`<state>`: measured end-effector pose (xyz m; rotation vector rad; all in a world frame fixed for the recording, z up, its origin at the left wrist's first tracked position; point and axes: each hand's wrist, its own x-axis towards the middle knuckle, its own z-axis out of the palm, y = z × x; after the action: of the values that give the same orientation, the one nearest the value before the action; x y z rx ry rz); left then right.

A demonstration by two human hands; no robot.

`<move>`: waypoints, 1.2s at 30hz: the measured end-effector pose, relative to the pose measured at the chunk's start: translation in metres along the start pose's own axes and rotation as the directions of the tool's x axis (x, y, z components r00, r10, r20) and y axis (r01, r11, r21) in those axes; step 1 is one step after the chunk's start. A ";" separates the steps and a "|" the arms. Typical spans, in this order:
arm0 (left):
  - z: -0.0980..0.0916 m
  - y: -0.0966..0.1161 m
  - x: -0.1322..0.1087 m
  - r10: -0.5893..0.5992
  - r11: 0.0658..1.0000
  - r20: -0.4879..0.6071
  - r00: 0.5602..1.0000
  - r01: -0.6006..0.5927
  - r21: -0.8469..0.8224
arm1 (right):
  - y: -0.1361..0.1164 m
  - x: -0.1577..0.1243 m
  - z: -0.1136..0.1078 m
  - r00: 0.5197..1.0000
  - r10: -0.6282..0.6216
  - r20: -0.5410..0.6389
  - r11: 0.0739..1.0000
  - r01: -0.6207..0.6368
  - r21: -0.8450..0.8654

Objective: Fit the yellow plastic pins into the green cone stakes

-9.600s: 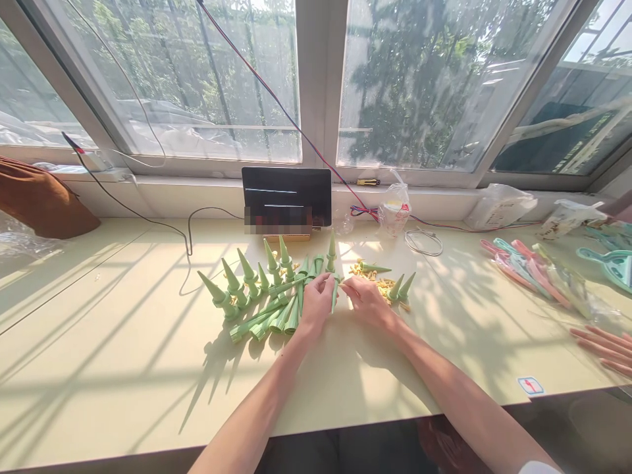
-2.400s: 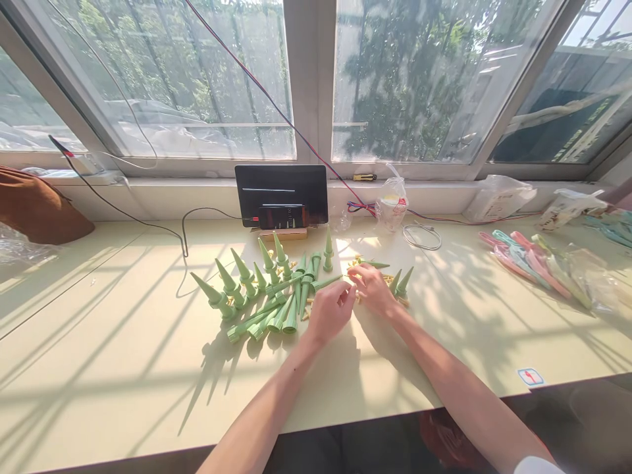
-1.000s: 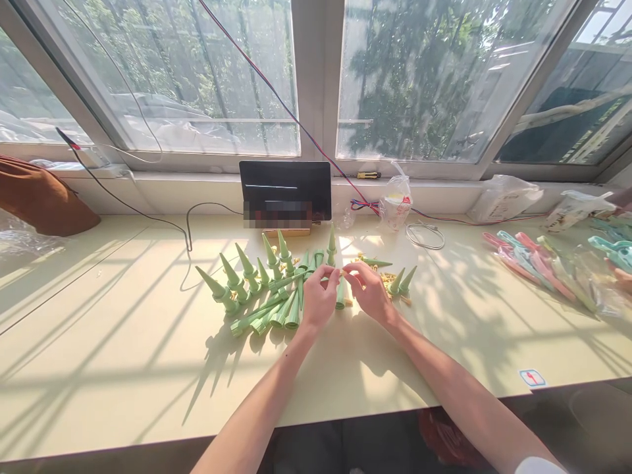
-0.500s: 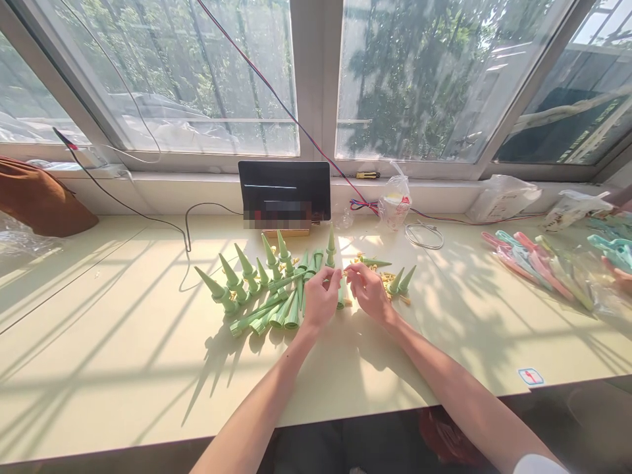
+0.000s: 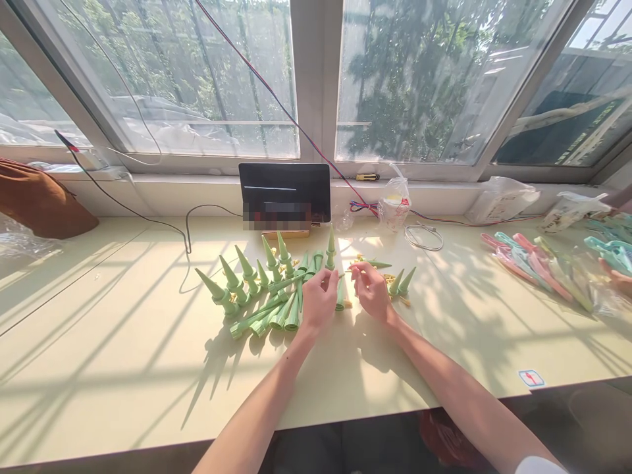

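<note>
Above the table's middle, my left hand point(image 5: 320, 301) has its fingers pinched together; whatever is in them is too small or hidden to name. My right hand point(image 5: 371, 289) is a short way to the right, thumb and fingertips also closed in a pinch, with the content unclear. A gap separates the fingertips. Green pointed plastic spikes point(image 5: 247, 266) stand in a row to the left, and loose green cone tubes point(image 5: 276, 316) lie in front of them. Behind my left hand one spike point(image 5: 330, 249) stands upright. Beyond my right hand, two green cones point(image 5: 405, 282) sit among small yellow pieces point(image 5: 405, 301).
A dark tablet point(image 5: 285, 191) leans at the back, beside a bagged cup point(image 5: 395, 205). A coiled cable point(image 5: 423, 238) lies to the right. Bagged pastel plastic items point(image 5: 538, 266) and part of another person's hand point(image 5: 617, 273) are at far right. A brown bag point(image 5: 44, 201) rests at far left.
My hands have drawn slightly apart, the left one shifting a little left and the right one a little right. The spikes and cones lie as before.
</note>
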<state>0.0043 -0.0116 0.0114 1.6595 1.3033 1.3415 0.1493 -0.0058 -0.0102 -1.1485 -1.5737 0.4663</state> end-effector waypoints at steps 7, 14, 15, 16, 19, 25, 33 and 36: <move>0.000 -0.008 -0.001 0.043 0.893 0.114 0.993 -0.090 0.441 | 0.002 0.000 0.000 0.999 0.005 -0.048 0.999 -0.004 0.034; 0.001 -0.006 -0.004 -0.033 0.761 0.215 0.976 -0.115 0.638 | 0.003 0.000 0.001 0.999 0.009 -0.046 0.999 -0.008 0.031; 0.002 -0.007 -0.004 -0.043 0.761 0.224 0.974 -0.114 0.639 | 0.003 0.000 0.001 0.999 0.011 -0.045 0.999 -0.009 0.030; 0.002 -0.007 -0.004 -0.051 0.764 0.234 0.971 -0.113 0.636 | 0.003 0.000 0.002 0.999 0.011 -0.045 0.999 -0.010 0.031; 0.003 -0.010 -0.004 -0.074 0.782 0.264 0.962 -0.108 0.614 | 0.003 0.000 0.002 0.999 0.013 -0.044 0.999 -0.011 0.035; 0.003 -0.016 -0.004 -0.148 0.841 0.286 0.947 -0.032 0.540 | 0.002 0.000 0.002 0.999 0.011 -0.042 0.999 -0.010 0.031; 0.003 -0.012 -0.003 -0.184 0.877 0.315 0.931 0.011 0.481 | -0.001 0.000 0.001 0.999 0.009 -0.039 1.000 -0.008 0.012; 0.004 -0.013 -0.002 -0.146 0.888 0.262 0.954 0.010 0.460 | -0.001 0.000 0.002 0.999 0.004 -0.035 1.000 -0.004 0.015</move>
<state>0.0037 -0.0085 -0.0023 1.9963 1.5617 0.7321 0.1475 -0.0056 -0.0097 -1.1428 -1.5355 0.4579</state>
